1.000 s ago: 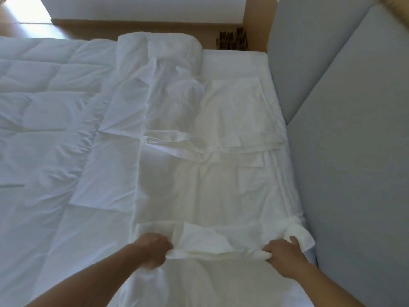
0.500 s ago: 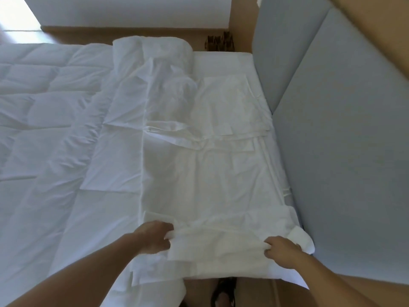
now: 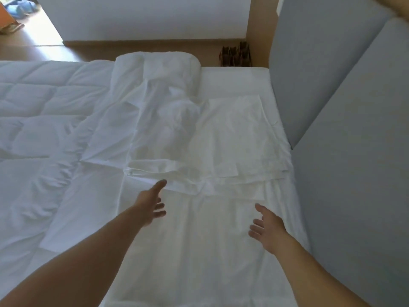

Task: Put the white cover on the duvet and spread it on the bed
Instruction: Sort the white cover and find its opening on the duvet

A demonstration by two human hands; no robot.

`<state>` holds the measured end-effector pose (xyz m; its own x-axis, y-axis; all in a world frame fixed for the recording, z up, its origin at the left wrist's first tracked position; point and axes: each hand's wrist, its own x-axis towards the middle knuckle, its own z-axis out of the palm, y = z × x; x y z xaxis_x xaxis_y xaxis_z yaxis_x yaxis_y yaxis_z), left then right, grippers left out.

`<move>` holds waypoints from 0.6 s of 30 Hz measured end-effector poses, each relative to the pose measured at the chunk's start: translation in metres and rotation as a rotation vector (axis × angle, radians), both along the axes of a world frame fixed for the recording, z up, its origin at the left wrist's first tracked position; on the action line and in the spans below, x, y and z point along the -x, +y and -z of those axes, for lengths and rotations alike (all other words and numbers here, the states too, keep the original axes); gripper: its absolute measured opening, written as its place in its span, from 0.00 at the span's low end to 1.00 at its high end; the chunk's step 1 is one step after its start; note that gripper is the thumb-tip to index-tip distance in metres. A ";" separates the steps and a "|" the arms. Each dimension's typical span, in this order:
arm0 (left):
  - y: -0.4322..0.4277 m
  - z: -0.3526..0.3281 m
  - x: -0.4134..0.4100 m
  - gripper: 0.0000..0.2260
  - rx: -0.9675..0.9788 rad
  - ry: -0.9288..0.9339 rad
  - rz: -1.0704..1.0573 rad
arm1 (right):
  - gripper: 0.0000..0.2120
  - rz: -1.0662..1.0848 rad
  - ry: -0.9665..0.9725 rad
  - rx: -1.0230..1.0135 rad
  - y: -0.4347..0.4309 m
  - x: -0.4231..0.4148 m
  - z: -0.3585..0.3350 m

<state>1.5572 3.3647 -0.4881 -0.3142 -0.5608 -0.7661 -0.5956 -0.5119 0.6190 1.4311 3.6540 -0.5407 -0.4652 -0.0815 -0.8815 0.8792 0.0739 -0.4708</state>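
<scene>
The white cover (image 3: 223, 149) lies partly folded on the right half of the bed, with a folded edge running across its middle. The quilted white duvet (image 3: 37, 120) is spread over the left half. My left hand (image 3: 150, 207) reaches forward with straight fingers, its fingertips just short of the cover's folded edge. My right hand (image 3: 267, 229) hovers over the flat lower part of the cover with fingers spread. Neither hand holds anything.
A grey padded headboard (image 3: 343, 151) runs along the right side of the bed. Beyond the far edge of the bed are a wooden floor (image 3: 33, 45), a white wall (image 3: 143, 18) and a dark brown object (image 3: 235, 54) in the corner.
Both hands let go of the cover's near edge, which they gripped before, and moved forward over the cover with fingers open. The view shifted forward along the bed.
</scene>
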 end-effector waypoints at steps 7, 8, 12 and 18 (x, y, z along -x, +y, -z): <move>-0.050 0.028 0.066 0.36 -0.091 -0.029 -0.414 | 0.35 0.250 -0.121 0.034 -0.063 0.085 0.031; -0.053 0.032 0.073 0.34 -0.101 -0.032 -0.460 | 0.33 0.290 -0.136 0.029 -0.072 0.094 0.035; -0.064 0.049 0.095 0.24 -0.134 -0.015 -0.593 | 0.24 0.440 -0.136 0.118 -0.108 0.122 0.047; -0.084 0.069 0.101 0.08 -0.078 -0.028 -0.547 | 0.09 0.366 -0.096 0.091 -0.118 0.142 0.061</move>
<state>1.4557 3.2812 -0.5568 0.0279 -0.5777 -0.8158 -0.2456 -0.7951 0.5546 1.2889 3.5355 -0.6014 -0.3936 -0.0049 -0.9193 0.8799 -0.2914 -0.3752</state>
